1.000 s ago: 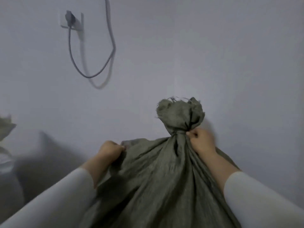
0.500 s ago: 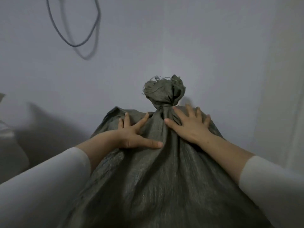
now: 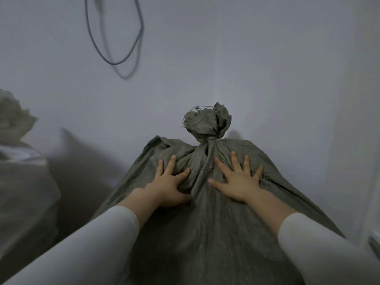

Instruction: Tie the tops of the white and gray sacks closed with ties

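unclenched from earlier: left hand (image 3: 168,187), right hand (image 3: 239,182), grips spread flat on gray sack (image 3: 205,239)

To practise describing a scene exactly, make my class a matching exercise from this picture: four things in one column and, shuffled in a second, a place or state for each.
Things
1. left hand
2. right hand
3. sack top
4. cable

Places or states
A. hangs looped on the wall
B. spread flat on the gray sack, right of its neck
C. gathered tight, frayed edge up
D. pressed on the sack, left of its neck

Pairs: 1-D, 2-B, 3-C, 4-A
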A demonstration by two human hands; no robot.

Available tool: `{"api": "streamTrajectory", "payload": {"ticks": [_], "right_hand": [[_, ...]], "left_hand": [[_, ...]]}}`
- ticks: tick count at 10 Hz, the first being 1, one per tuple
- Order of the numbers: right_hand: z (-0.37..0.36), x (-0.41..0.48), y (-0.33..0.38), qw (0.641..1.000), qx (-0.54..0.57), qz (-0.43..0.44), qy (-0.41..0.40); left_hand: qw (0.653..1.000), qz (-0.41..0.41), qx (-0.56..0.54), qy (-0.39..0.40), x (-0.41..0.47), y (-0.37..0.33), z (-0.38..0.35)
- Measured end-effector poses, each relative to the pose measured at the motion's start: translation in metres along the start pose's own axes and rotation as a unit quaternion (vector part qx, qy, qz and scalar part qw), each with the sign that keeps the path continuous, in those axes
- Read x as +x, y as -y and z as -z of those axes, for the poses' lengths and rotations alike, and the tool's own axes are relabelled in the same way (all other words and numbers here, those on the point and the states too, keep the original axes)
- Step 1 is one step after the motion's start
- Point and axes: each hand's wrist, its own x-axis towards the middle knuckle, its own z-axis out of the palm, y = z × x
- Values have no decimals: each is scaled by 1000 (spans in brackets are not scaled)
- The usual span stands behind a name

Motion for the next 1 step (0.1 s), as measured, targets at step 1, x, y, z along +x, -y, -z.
{"api": "streamTrajectory", "payload": {"ticks": [1], "right_hand": [[12, -27, -5, 979, 151, 38, -134]], "left_hand": [[998, -25, -21, -45, -41, -2, -9]]}}
